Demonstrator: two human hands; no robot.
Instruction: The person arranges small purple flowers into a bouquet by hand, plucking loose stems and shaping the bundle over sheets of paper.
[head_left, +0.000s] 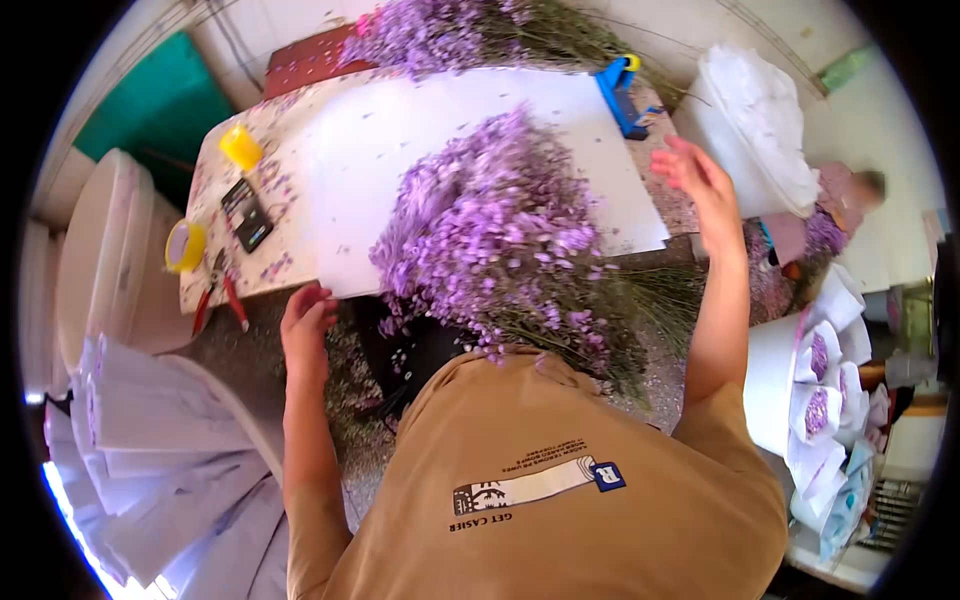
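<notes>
A large bunch of small purple flowers point(490, 220) lies across the near edge of the white paper sheet point(365, 150), its green stems pointing toward the lower right, in front of my body. My left hand point(308, 312) is by the sheet's near left corner, fingers loosely bent and apart, with nothing visible in it. Raised at the right side of the table, my right hand point(698, 185) has its fingers spread and holds nothing. The blue tape dispenser point(622, 98) stands just beyond it.
On the petal-strewn table point(285, 210) are a phone point(246, 215), red-handled pliers point(222, 292) and two yellow tape rolls point(185, 245). More purple flowers point(450, 35) lie at the back. White wrapped bundles point(170, 410) stand left, wrapped bouquets point(818, 400) right. Another person point(835, 205) is at far right.
</notes>
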